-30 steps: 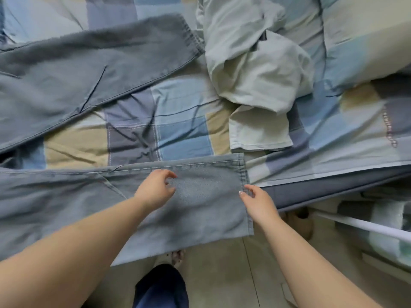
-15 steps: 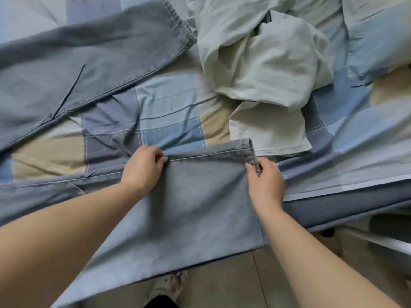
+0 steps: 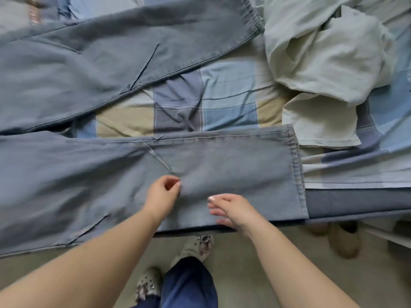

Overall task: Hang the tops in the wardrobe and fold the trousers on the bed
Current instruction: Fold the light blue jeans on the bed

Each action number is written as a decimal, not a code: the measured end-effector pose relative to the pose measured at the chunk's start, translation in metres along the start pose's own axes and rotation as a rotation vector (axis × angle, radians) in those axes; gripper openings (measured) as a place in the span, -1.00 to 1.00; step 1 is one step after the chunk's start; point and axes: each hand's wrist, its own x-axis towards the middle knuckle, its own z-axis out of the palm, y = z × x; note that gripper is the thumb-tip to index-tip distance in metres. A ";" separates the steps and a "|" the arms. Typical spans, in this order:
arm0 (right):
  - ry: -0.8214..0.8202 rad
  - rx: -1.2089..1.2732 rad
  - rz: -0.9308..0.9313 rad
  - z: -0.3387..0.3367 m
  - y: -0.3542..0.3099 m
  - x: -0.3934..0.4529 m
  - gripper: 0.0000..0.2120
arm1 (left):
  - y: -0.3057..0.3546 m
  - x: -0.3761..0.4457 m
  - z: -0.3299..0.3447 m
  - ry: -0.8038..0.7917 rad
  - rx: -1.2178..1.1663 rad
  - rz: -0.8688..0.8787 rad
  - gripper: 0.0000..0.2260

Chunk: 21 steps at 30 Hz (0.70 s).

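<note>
Grey-blue trousers [image 3: 233, 165] lie spread across the checked bed sheet [image 3: 222, 107], with the near leg along the bed's front edge and the far leg [image 3: 133, 52] angled above it. My left hand [image 3: 163, 194] rests on the near leg, its thumb and fingertips pinching a small bit of fabric. To its right, my right hand [image 3: 231, 210] lies over the same leg near its lower edge, fingers relaxed and holding nothing. The hem [image 3: 297, 174] is at the right end.
A crumpled pale green top [image 3: 322, 63] lies on the bed at the upper right, touching the hem corner. Below the bed edge are the floor, my feet in grey clogs [image 3: 195, 247], and brown slippers [image 3: 342, 241] at the right.
Both hands let go of the near leg's upper edge and hem and moved down toward its lower edge. The leg now lies flat, and the view has shifted closer.
</note>
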 end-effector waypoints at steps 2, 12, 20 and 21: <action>-0.023 0.052 0.039 0.046 0.012 -0.001 -0.89 | -0.038 -0.010 -0.023 -0.019 -0.004 -0.066 -0.92; 0.055 0.242 0.247 0.195 0.055 0.018 -0.79 | -0.148 -0.036 -0.115 0.074 -0.336 -0.246 -0.85; 0.150 0.751 0.252 0.279 0.080 0.036 -0.71 | -0.213 -0.056 -0.169 0.203 -0.661 -0.332 -0.90; 0.131 0.750 0.248 0.287 0.082 0.036 -0.76 | -0.218 -0.055 -0.179 0.229 -0.713 -0.333 -0.91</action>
